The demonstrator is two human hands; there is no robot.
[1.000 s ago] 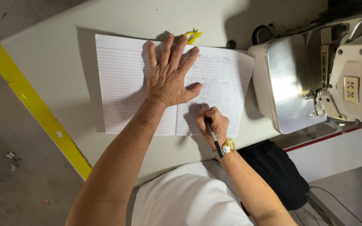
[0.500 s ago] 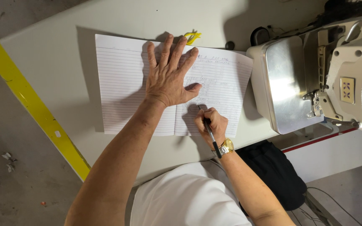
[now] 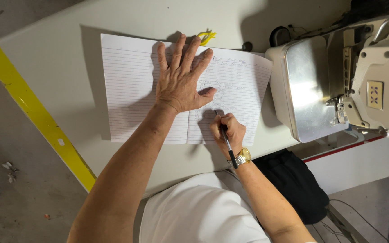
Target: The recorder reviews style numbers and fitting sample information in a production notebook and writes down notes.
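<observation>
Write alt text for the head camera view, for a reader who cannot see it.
A person's right hand writes with a dark pen on the right page of an open lined notebook, while the left hand lies flat across its middle. The notebook rests on a pale table with a yellow edge; a white sewing machine stands to the right.

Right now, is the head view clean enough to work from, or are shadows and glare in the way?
Head view: sharp overall; the left hand casts a soft shadow on the notebook; the right hand with the pen shades the lower page; glare on the sewing machine's metal plate; handwriting too faint to read.
</observation>
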